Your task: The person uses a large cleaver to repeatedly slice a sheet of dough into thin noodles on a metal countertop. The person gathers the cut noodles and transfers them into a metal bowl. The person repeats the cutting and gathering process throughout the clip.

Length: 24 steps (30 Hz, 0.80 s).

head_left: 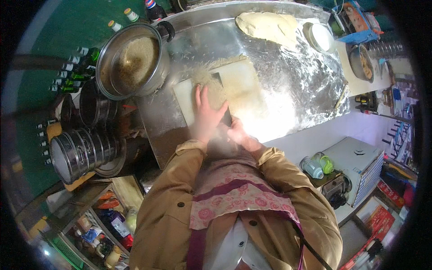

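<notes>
My right hand (241, 134) is closed round the handle end of a wide, dark-bladed kitchen knife (227, 118). The blade points away from me over a white cutting board (184, 96), and part of it is hidden by the other hand and the food. Close beside the blade, my left hand (208, 114) rests with fingers stretched forward and thumb apart. Under and ahead of its fingertips lies a heap of fine pale shreds (211, 87); their kind cannot be made out. More shreds are scattered past the board's far edge.
A large steel pot (130, 60) stands left of the board. Pale dough (267, 27) lies at the back of the floury metal table (310, 76), near a round white-topped container (319, 37). Steamer-like metal rings (85, 150) and bottles (81, 67) stand at left.
</notes>
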### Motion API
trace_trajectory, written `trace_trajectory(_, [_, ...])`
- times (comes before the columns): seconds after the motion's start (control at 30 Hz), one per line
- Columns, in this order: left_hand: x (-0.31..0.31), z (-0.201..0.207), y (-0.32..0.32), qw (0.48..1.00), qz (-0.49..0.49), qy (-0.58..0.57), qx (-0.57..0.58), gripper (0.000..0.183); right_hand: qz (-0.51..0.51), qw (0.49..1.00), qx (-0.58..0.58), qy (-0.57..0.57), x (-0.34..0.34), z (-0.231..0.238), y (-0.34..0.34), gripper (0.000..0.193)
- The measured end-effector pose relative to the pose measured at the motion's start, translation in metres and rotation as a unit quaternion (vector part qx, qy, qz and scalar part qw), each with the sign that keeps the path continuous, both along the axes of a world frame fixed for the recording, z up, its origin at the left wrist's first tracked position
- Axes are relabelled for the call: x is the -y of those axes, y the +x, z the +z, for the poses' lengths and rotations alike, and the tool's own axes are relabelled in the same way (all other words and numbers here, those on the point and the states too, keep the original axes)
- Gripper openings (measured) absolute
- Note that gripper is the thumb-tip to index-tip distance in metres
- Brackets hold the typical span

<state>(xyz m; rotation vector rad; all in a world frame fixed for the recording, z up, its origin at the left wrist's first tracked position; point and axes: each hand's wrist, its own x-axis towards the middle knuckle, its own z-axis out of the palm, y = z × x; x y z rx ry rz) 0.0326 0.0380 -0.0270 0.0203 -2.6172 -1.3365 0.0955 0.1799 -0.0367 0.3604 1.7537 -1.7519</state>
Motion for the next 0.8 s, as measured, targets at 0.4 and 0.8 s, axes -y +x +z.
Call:
trace_trajectory(0.4, [-0.001, 0.046, 0.026, 0.999, 0.005, -0.02, 0.032, 0.093, -0.022, 0.999, -0.025, 0.014, -0.005, 0.08, 0.02, 0.03])
trace_trajectory(0.8, [0.079, 0.164, -0.078, 0.978, 0.06, 0.018, -0.198, 0.119, 0.117, 0.976, -0.183, -0.015, 0.057, 0.212, -0.111, 0.019])
